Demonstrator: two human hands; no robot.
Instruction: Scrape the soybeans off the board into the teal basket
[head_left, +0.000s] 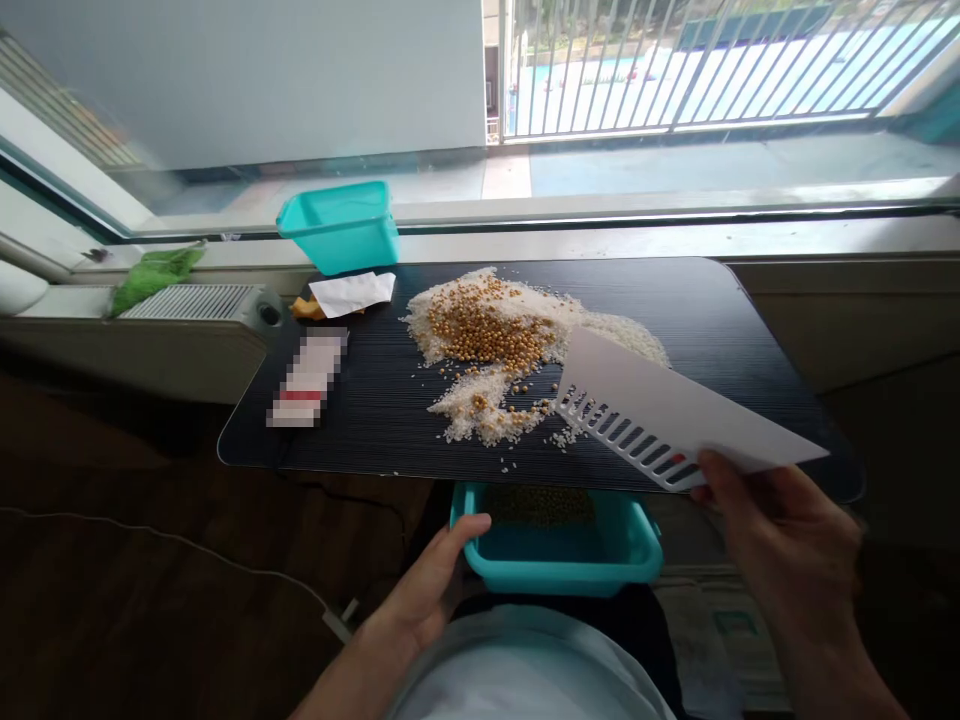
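My right hand (pixel 787 540) grips the lower right end of a white slotted plastic sheet (pixel 660 400), thumb on top. Its slotted edge is tilted down over the near right part of a pile of white rice (pixel 619 335). Yellow-brown beans (pixel 487 330) lie mixed on the rice, mostly at its middle. Below the table's near edge, my left hand (pixel 424 595) holds the left side of a turquoise bin (pixel 562 572), thumb over the rim and the other fingers mostly hidden. Small dark greenish grains (pixel 547 505) lie inside this bin, partly in shadow.
The dark table (pixel 375 430) stands against the window sill. At its far left are another turquoise bin (pixel 345 230), a white paper (pixel 352 294) and a blurred-out phone-like rectangle (pixel 309 380). A green cloth (pixel 161 272) lies on the radiator (pixel 195 300). A white cable (pixel 225 562) crosses the floor.
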